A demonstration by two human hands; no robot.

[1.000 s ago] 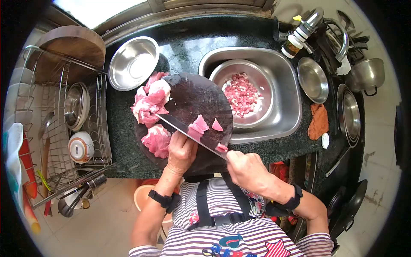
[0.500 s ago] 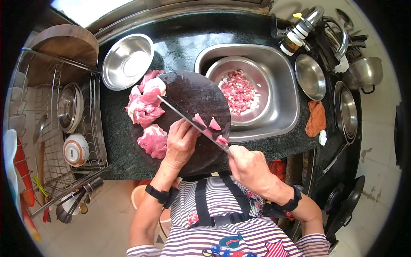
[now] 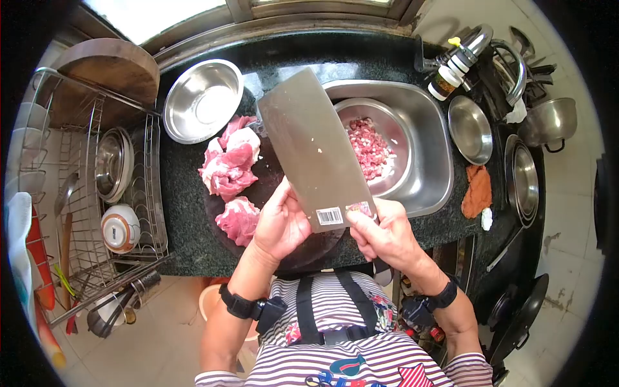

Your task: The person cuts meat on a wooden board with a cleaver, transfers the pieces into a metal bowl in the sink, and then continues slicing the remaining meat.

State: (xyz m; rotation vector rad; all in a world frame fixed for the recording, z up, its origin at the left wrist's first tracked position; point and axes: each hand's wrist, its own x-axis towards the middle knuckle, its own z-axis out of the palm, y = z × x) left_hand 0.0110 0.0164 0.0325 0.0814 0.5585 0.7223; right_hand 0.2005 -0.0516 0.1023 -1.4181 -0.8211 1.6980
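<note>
My right hand (image 3: 385,235) is wrapped round the handle end of a cleaver (image 3: 306,138), its thumb pressed on the blade near a barcode sticker. The wide blade is turned flat towards me, with small meat specks on it. My left hand (image 3: 284,222) is palm up at the blade's lower left edge, its fingers extended and partly hidden behind the steel. Beneath lies the round dark cutting board (image 3: 316,255), largely covered by the blade. A large piece of raw meat (image 3: 232,161) and a smaller chunk of meat (image 3: 238,221) rest at its left side.
Diced meat (image 3: 369,148) fills part of a metal basin (image 3: 403,138) inside the sink (image 3: 435,184). A steel bowl (image 3: 203,100) stands at the back left. A wire dish rack (image 3: 84,187) is on the left; an orange cloth (image 3: 476,191) and pans lie on the right.
The cleaver has been lifted off the board and turned flat-side up. My left hand has rolled over from fingers down on the board to palm up beside the blade.
</note>
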